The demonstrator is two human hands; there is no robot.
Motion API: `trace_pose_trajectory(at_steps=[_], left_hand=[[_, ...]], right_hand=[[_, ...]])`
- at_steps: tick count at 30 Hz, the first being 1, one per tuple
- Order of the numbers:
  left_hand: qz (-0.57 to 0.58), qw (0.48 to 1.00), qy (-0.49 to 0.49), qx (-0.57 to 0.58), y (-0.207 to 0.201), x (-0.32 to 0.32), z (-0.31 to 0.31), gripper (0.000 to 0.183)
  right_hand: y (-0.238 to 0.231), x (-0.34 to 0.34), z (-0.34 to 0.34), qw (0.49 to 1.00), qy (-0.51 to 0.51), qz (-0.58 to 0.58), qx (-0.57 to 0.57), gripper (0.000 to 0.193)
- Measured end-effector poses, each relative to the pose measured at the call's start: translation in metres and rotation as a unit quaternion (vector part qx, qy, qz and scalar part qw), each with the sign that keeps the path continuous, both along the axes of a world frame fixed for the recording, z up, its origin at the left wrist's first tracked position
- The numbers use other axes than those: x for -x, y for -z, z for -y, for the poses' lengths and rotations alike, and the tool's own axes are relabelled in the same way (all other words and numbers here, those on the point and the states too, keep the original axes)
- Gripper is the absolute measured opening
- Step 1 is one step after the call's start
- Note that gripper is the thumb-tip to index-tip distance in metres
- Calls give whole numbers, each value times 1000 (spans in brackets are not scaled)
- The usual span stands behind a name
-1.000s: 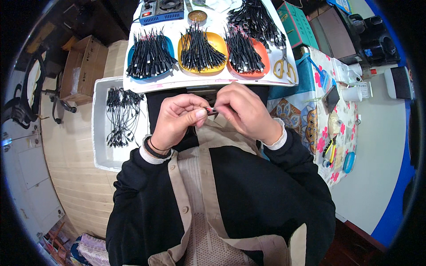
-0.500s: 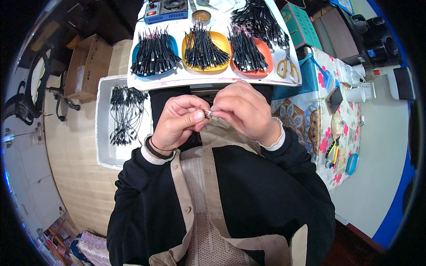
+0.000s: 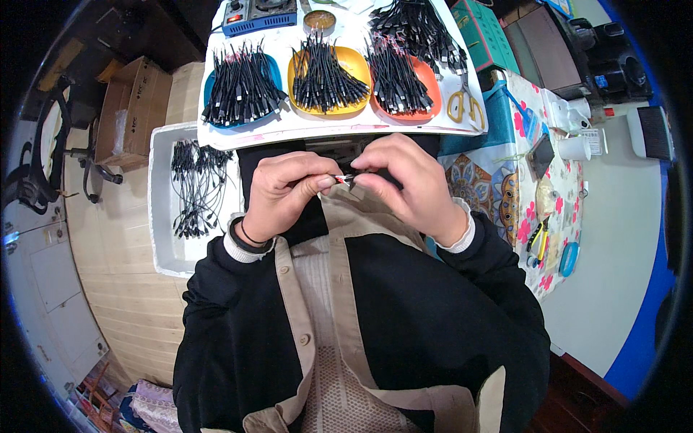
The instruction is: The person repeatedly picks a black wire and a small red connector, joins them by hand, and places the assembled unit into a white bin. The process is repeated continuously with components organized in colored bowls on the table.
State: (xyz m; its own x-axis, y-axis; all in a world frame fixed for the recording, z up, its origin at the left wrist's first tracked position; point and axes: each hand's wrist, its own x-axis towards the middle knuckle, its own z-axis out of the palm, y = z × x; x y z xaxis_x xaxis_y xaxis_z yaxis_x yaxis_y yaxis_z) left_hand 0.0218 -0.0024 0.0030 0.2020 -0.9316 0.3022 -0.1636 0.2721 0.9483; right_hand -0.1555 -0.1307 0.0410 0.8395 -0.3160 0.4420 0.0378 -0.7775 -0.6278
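Note:
My left hand point(image 3: 285, 191) is closed, thumb and forefinger pinching some thin wires point(image 3: 341, 179), partly red and partly dark, in front of my chest. Facing it, my right hand point(image 3: 411, 184) has its thumb and fingertips curled around the dark end of the same wires. The wires are small and mostly covered by fingers, so how they join is hard to see. Just beyond my hands, short black cables lie bundled in a blue tray point(image 3: 208, 98), a yellow tray point(image 3: 356, 63) and an orange tray point(image 3: 431, 85) on a white table point(image 3: 317, 128).
More black cables point(image 3: 419, 32) lie loose at the table's back right, beside gold-handled scissors point(image 3: 464, 108). A blue device point(image 3: 258, 23) and a round tin point(image 3: 319, 22) stand at the back. Left of my legs, a white foam box point(image 3: 160, 209) holds cables. Pliers point(image 3: 540, 242) rest on the flowered cloth.
My right fingers have opened out slightly and shifted around the wire ends, showing more red and dark wire. The left hand keeps its pinch. The whole view has shifted slightly.

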Motion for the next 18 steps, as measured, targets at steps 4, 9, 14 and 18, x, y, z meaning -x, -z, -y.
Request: trace_pose_trajectory(at_steps=[4,9,14,18], left_hand=[[-74,997,4,-19,5,8,-3,10],[102,993,-24,50,5,12,-6,9],[-103,994,31,-20,2,19,-18,10],[-508,844,150,-78,5,28,-16,15]], right_hand=[[-2,-4,-3,986,-22,58,154,17],[-3,6,-12,962,-18,-129,-240,12],[-7,10,-9,826,-106,-123,-539,17],[-11,10,-6,986,-66,-18,-149,19]])
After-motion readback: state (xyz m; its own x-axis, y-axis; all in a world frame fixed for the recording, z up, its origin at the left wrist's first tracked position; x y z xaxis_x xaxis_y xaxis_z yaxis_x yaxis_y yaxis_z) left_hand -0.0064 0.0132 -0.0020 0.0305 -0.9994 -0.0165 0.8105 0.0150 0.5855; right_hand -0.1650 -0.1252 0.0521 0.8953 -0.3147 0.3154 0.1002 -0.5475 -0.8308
